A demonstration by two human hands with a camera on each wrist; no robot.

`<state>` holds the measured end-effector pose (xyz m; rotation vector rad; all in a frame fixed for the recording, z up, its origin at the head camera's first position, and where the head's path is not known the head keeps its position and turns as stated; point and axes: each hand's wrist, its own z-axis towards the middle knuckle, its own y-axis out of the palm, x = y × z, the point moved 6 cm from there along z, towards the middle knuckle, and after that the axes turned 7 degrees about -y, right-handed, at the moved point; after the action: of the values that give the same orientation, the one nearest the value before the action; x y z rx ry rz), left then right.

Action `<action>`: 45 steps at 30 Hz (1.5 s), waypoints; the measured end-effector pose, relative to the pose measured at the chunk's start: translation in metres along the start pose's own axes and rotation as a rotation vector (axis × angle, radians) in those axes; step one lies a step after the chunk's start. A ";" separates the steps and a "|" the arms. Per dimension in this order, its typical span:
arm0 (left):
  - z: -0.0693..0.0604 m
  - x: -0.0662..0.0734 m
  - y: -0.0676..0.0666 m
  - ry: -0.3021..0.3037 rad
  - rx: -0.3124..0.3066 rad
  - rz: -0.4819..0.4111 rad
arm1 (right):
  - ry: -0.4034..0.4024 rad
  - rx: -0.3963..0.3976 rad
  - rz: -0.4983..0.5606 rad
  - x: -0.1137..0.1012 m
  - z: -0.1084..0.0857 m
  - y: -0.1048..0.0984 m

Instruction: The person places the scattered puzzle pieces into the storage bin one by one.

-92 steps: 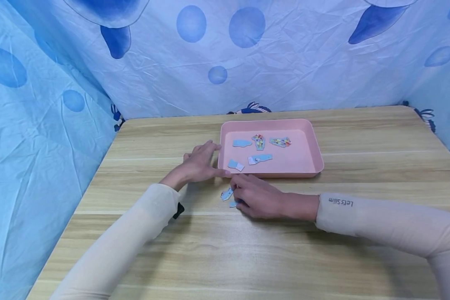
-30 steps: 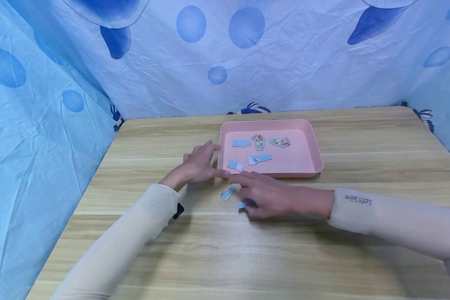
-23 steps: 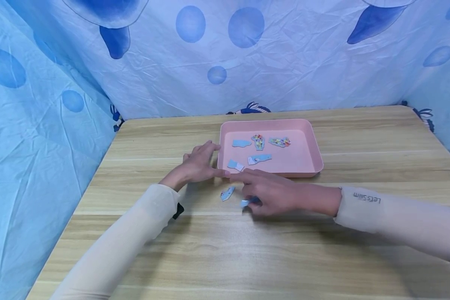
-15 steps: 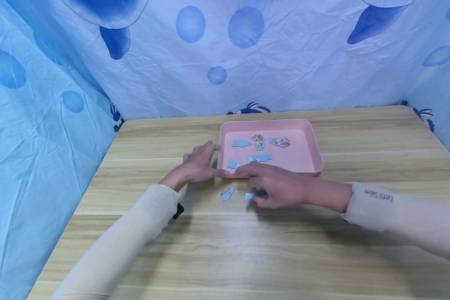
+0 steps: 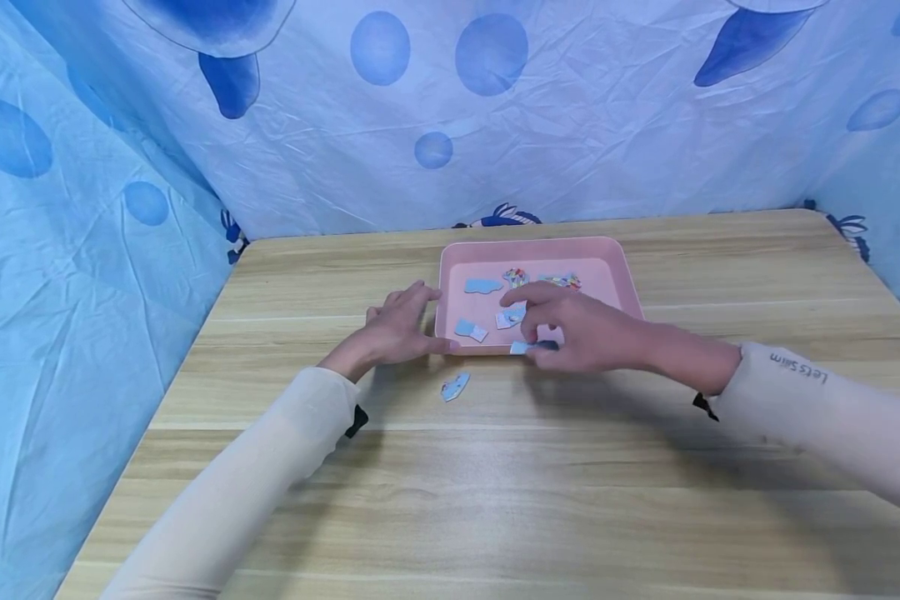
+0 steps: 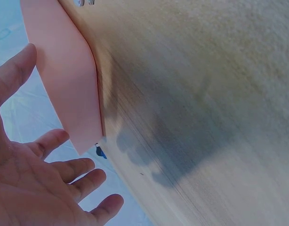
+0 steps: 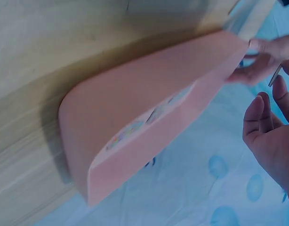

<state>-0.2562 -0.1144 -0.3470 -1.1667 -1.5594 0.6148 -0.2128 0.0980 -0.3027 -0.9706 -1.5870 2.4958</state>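
Observation:
My right hand (image 5: 581, 329) pinches a small light-blue jigsaw puzzle piece (image 5: 520, 347) over the near rim of the pink tray (image 5: 633, 300). In the right wrist view that puzzle piece (image 7: 275, 75) shows edge-on between thumb and finger. My left hand (image 5: 397, 329) rests at the tray's left end, fingers spread, thumb and fingertips touching its wall; the left wrist view shows the same hand (image 6: 41, 179) with fingers apart. Several puzzle pieces lie in the tray, among them a plain blue piece (image 5: 483, 286) and a blue-and-white piece (image 5: 471, 330). The right hand partly hides others.
One loose puzzle piece (image 5: 455, 387) lies on the wooden table (image 5: 450, 500) just in front of the tray. Blue curtain (image 5: 307, 150) with sea-animal prints hangs behind the table and along its sides.
My right hand has picked a puzzle piece up off the table and carried it forward and right to above the tray's near edge. The left hand has stayed at the tray.

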 end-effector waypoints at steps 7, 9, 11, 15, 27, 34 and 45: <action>0.000 0.000 0.001 0.012 0.003 0.009 | 0.091 0.035 -0.017 0.028 0.001 -0.020; 0.001 0.000 0.001 0.013 0.002 0.012 | 0.098 0.040 -0.032 0.036 0.001 -0.022; 0.001 0.000 0.001 0.009 0.000 0.012 | 0.106 0.046 -0.040 0.044 0.000 -0.025; 0.001 0.000 0.001 -0.004 -0.005 0.011 | 0.123 0.050 -0.045 0.056 -0.002 -0.028; 0.001 0.000 0.000 0.000 -0.008 0.012 | 0.150 0.032 -0.048 0.083 -0.008 -0.032; 0.001 0.000 0.000 0.001 -0.005 0.007 | 0.113 0.012 -0.060 0.089 -0.011 -0.030; 0.001 0.000 0.001 0.005 0.000 0.011 | 0.210 -0.075 -0.100 0.099 -0.013 -0.017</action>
<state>-0.2573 -0.1138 -0.3481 -1.1762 -1.5494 0.6185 -0.2907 0.1504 -0.3399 -1.0917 -1.6297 2.2019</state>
